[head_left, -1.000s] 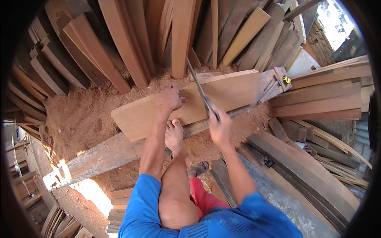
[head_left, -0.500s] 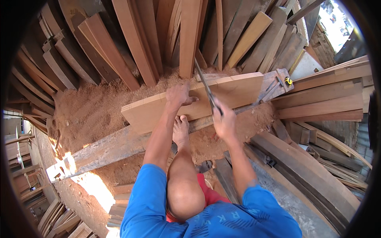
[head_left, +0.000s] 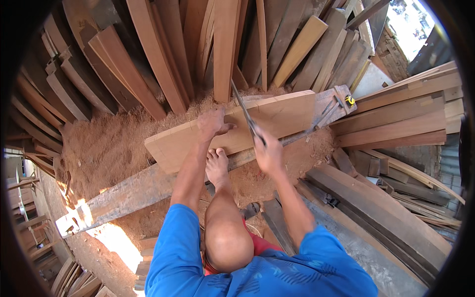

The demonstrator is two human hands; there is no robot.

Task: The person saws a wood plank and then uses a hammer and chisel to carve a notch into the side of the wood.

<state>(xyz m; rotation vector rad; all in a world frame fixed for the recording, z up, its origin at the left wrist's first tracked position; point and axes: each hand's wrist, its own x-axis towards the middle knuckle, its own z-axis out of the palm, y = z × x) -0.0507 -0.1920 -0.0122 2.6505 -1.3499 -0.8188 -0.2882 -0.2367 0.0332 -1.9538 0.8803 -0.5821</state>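
Note:
A wide, light-brown wooden board [head_left: 287, 114] lies slantwise over a long, worn bench plank [head_left: 133, 190]. My left hand [head_left: 213, 122] grips the far edge of the board, its thumb on the upper face. In my right hand [head_left: 269, 154] is the handle of a handsaw [head_left: 246, 111]. The saw's dark, narrow blade crosses the board just right of my left hand, and its tip reaches beyond the far edge. My bare foot [head_left: 216, 161] rests against the board's near side, between my two arms.
Sawdust [head_left: 104, 143] covers the ground around the bench plank. Long planks [head_left: 227, 54] lean in a row at the far side. Stacked boards [head_left: 396, 119] stand to the right. A yellow tape measure [head_left: 350, 100] and small hand tools [head_left: 326, 109] lie at the plank's right end.
The whole scene has shifted slightly left in the picture. Both hands keep their grips, and the saw stays across the same part of the board.

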